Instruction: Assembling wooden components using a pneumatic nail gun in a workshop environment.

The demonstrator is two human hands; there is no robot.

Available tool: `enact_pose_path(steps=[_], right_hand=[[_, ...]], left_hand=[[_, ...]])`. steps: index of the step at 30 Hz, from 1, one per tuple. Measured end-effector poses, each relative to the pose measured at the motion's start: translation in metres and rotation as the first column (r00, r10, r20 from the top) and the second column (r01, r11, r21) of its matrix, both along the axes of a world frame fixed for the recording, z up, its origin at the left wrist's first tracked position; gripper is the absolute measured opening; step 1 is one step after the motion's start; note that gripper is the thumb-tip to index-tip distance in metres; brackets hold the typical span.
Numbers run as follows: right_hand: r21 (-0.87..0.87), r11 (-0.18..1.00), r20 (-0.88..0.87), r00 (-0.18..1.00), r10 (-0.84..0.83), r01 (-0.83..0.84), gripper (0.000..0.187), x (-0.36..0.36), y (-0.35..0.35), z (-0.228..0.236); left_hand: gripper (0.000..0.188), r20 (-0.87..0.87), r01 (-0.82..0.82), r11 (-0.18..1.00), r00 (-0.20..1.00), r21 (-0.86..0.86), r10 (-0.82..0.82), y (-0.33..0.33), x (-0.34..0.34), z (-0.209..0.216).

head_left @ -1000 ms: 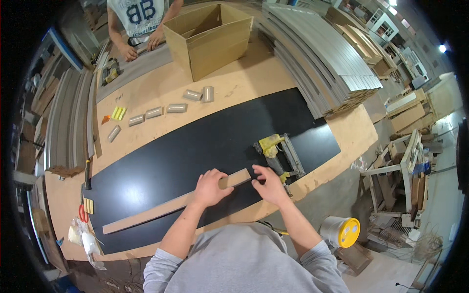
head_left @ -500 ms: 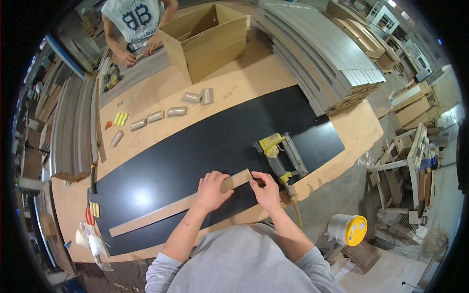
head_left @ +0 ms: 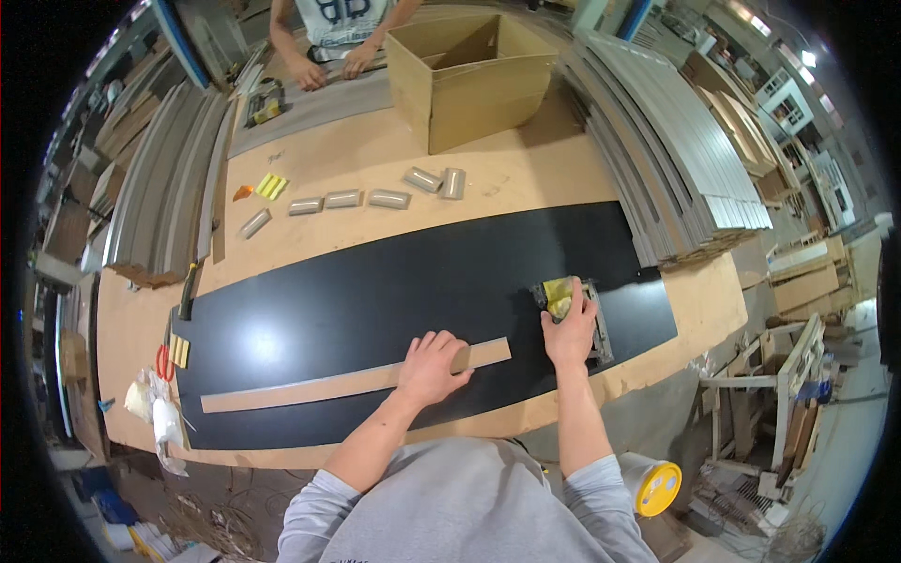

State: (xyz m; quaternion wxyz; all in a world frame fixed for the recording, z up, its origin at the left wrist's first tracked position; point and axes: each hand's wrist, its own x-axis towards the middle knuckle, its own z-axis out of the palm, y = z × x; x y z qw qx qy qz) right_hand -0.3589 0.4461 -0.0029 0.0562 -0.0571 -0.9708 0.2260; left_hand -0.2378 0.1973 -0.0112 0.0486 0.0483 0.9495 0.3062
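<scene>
A long, narrow wooden strip (head_left: 310, 391) lies on a glossy black panel (head_left: 394, 281), its long edge facing me. My left hand (head_left: 434, 371) is over the strip near its right end, fingers across the far edge and thumb on the near side. To the right, my right hand (head_left: 570, 333) is closed round a yellow and black nail gun (head_left: 559, 291) resting on the panel. Its handle is mostly hidden beneath my hand and fingers.
Several short, wrapped brown rolls (head_left: 389, 199) lie beyond the panel. A cardboard box (head_left: 479, 103) stands at the back beside stacked grey boards (head_left: 676, 159). Red-handled scissors (head_left: 162, 361) lie on the left. Across the table, another person's hands (head_left: 357, 62) work at a board.
My right hand has left the strip's right end and taken hold of the nail gun. My left hand stays on the strip. The whole view has shifted and turned.
</scene>
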Motion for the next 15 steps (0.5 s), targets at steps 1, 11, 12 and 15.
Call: enact_pose_path(steps=[1, 11, 12, 15], right_hand=[[-0.008, 0.998, -0.003, 0.998, 0.064, -0.064, 0.104, -0.007, 0.004, 0.0], [-0.686, 0.727, 0.521, 0.678, 0.519, -0.03, 0.09, -0.012, 0.024, 0.111], [-0.818, 0.575, 0.467, 0.61, 0.64, 0.022, 0.089, -0.003, 0.024, 0.116], [-0.778, 0.627, 0.558, 0.5, 0.662, 0.039, 0.074, 0.022, -0.007, 0.13]], left_hand=[[0.044, -0.003, -0.011, 1.0, 1.0, 0.009, 0.011, 0.0, 0.0, 0.0], [0.041, -0.002, -0.021, 0.999, 1.0, 0.045, 0.021, -0.006, 0.003, 0.003], [0.04, -0.014, -0.016, 0.998, 1.0, 0.068, 0.017, -0.006, 0.003, 0.003], [0.041, -0.102, -0.02, 0.998, 0.994, 0.062, 0.027, -0.005, 0.004, -0.004]])
